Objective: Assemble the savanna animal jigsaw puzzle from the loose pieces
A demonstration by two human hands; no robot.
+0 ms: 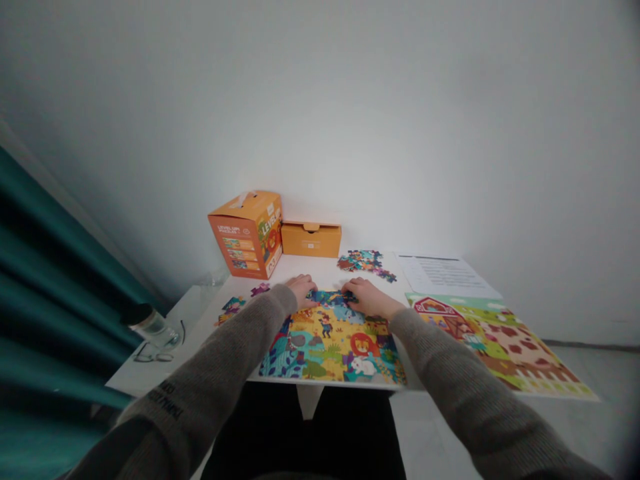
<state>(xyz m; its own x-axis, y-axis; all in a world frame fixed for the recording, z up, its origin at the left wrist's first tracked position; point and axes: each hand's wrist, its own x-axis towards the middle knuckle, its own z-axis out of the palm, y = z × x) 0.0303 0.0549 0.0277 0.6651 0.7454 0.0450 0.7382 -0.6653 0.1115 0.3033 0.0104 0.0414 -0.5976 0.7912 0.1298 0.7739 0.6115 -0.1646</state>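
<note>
A colourful jigsaw puzzle (327, 340) with a lion, a white rabbit and other animals lies at the table's front edge. At its far left corner, my left hand (301, 291) has curled fingers on dark blue puzzle pieces (327, 297). My right hand (369, 298) is bent over the far right part, its fingertips closed on pieces there. The dark blue strip of pieces runs between both hands. My hands and sleeves partly hide the puzzle's far corners.
Loose puzzle pieces (361, 260) lie behind the puzzle, and more pieces (234, 305) at left. An orange puzzle box (247, 233) and a smaller orange box (311, 240) stand at the back. Right are a printed sheet (445, 275) and a farm picture (500, 340); left, a jar (157, 330) and glasses (153, 355).
</note>
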